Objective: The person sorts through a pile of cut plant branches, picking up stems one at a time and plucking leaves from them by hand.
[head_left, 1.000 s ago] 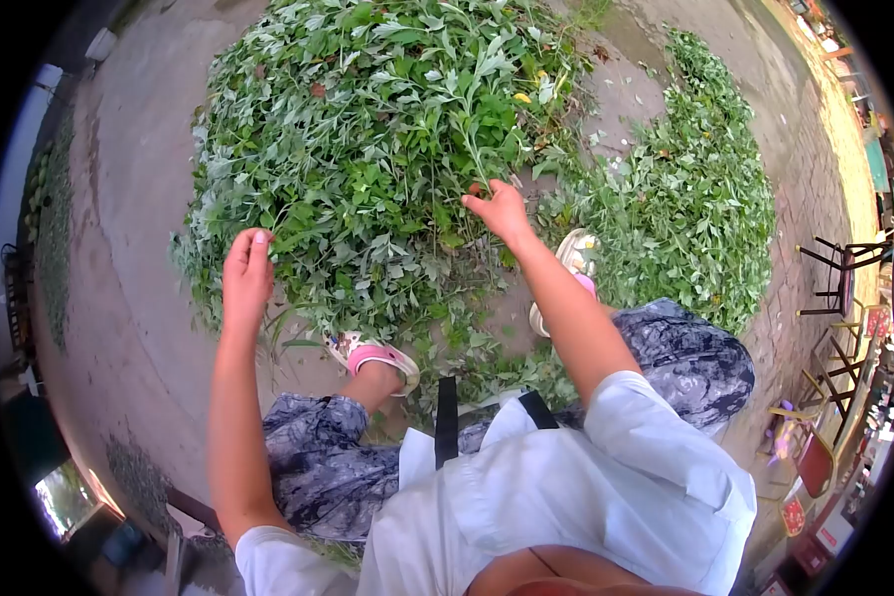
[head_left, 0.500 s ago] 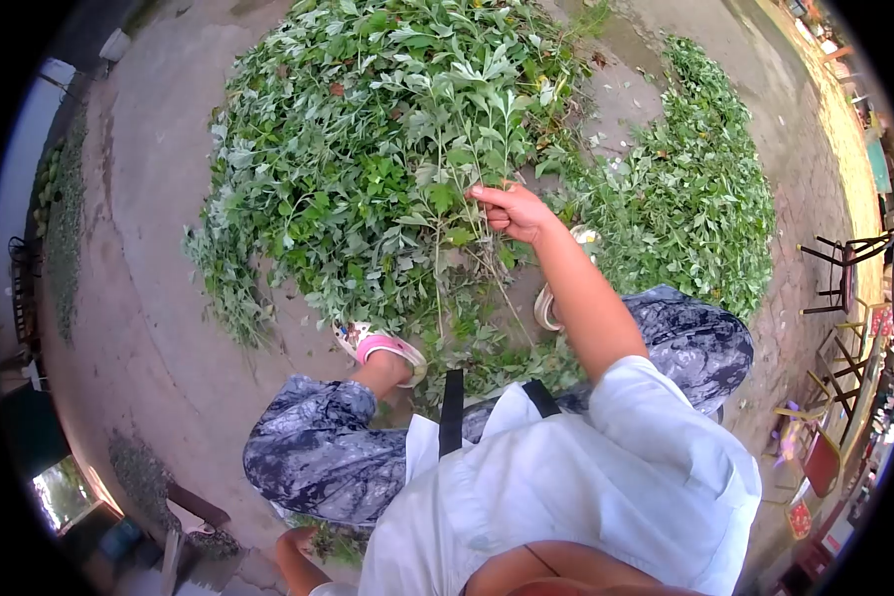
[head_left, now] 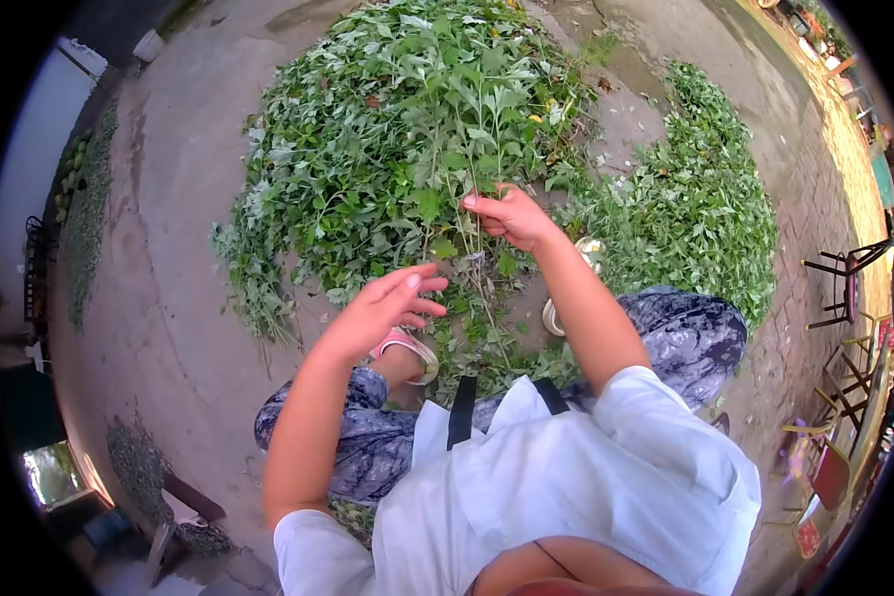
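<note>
My right hand (head_left: 510, 216) is closed round thin leafy stems (head_left: 479, 149), pinching them between thumb and fingers. Their leafy tops point away from me, over a large heap of cut green plants (head_left: 338, 169). My left hand (head_left: 395, 301) is raised over the near side of the heap with fingers spread, holding nothing. Just beyond its fingertips hang the lower leaves and bare stem ends. Loose cuttings (head_left: 477, 343) lie on the ground between my feet.
A second, lower pile of green plants (head_left: 700, 199) spreads on the right. My pink and white shoe (head_left: 407, 348) is beside the large heap, and the other shoe (head_left: 552, 316) stands right of the cuttings. Chairs (head_left: 848, 278) line the far right.
My left hand has come up from low beside my leg to the near side of the heap. The right hand still grips the stems, little moved.
</note>
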Demonstrator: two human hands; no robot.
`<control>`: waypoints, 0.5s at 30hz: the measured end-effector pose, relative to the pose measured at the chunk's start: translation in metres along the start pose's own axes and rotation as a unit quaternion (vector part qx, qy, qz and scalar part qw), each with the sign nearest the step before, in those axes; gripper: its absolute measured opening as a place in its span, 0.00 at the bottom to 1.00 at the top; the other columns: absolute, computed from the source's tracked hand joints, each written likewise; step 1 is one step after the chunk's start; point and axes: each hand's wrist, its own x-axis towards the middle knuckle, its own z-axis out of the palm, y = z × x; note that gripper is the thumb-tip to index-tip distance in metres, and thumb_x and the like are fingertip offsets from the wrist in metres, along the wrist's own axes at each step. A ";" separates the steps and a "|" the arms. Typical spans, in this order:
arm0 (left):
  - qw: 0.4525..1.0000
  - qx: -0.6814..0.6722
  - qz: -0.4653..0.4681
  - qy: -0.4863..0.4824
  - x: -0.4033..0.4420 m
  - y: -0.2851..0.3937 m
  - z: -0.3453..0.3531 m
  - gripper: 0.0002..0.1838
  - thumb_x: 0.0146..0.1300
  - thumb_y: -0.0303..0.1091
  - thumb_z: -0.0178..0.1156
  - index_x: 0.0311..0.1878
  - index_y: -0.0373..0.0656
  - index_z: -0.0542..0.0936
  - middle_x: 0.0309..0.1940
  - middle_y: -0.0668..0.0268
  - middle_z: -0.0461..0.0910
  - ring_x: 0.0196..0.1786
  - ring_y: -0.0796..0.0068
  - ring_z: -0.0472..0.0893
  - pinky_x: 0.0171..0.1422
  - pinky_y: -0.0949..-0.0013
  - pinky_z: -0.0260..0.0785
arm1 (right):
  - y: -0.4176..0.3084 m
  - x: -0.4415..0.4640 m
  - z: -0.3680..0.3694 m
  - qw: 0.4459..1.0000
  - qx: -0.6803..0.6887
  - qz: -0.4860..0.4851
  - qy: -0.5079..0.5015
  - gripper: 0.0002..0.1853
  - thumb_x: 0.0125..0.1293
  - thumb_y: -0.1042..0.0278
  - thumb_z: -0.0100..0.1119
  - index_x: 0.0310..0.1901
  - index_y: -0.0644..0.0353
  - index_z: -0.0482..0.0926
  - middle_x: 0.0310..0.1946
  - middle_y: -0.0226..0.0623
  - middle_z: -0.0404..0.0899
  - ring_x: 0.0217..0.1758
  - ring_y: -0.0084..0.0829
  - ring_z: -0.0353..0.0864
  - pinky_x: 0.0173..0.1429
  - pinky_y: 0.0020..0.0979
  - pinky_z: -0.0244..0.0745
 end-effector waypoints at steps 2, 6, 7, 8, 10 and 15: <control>0.997 0.005 -0.012 0.074 0.052 -0.021 0.001 0.27 0.65 0.43 0.42 0.63 0.38 0.53 0.61 0.55 0.57 0.51 0.64 0.73 0.50 0.68 0.66 | -0.004 -0.006 0.002 1.000 -0.015 0.002 -0.010 0.11 0.56 0.70 0.59 0.39 0.61 0.69 0.17 0.20 0.64 0.13 0.10 0.52 0.16 0.16 0.44; 0.949 -0.062 0.004 0.308 0.094 -0.047 -0.033 0.33 0.63 0.47 0.45 0.64 0.41 0.47 0.61 0.52 0.56 0.50 0.60 0.73 0.51 0.63 0.64 | -0.012 -0.018 -0.003 0.999 -0.023 -0.016 0.031 0.11 0.56 0.69 0.59 0.38 0.61 0.69 0.17 0.20 0.65 0.12 0.10 0.52 0.16 0.16 0.44; 0.941 -0.053 0.008 0.335 0.091 -0.049 -0.033 0.34 0.62 0.49 0.46 0.64 0.41 0.48 0.59 0.52 0.58 0.49 0.61 0.74 0.51 0.63 0.64 | -0.014 -0.021 -0.004 0.999 -0.022 -0.021 0.037 0.12 0.55 0.67 0.60 0.39 0.60 0.70 0.15 0.18 0.62 0.13 0.10 0.52 0.17 0.17 0.43; 0.941 -0.052 0.008 0.335 0.089 -0.054 -0.029 0.34 0.62 0.49 0.46 0.64 0.41 0.48 0.59 0.52 0.58 0.49 0.61 0.74 0.51 0.63 0.64 | -0.015 -0.022 -0.004 0.999 -0.019 -0.026 0.043 0.13 0.54 0.66 0.60 0.39 0.59 0.71 0.13 0.16 0.60 0.13 0.10 0.52 0.17 0.18 0.42; 0.946 -0.103 0.021 0.305 0.080 -0.048 -0.002 0.31 0.62 0.49 0.47 0.61 0.41 0.52 0.51 0.53 0.67 0.45 0.65 0.75 0.43 0.66 0.65 | -0.013 -0.021 -0.007 0.998 -0.019 -0.034 0.050 0.13 0.54 0.65 0.60 0.39 0.59 0.71 0.13 0.16 0.60 0.13 0.10 0.51 0.17 0.18 0.41; 0.957 -0.250 -0.038 0.140 0.078 -0.035 0.050 0.22 0.59 0.50 0.51 0.42 0.39 0.69 0.34 0.63 0.73 0.33 0.75 0.75 0.37 0.70 0.66 | 0.000 -0.021 -0.001 0.998 -0.040 -0.034 0.046 0.12 0.55 0.67 0.60 0.39 0.61 0.71 0.16 0.19 0.65 0.13 0.11 0.53 0.17 0.18 0.44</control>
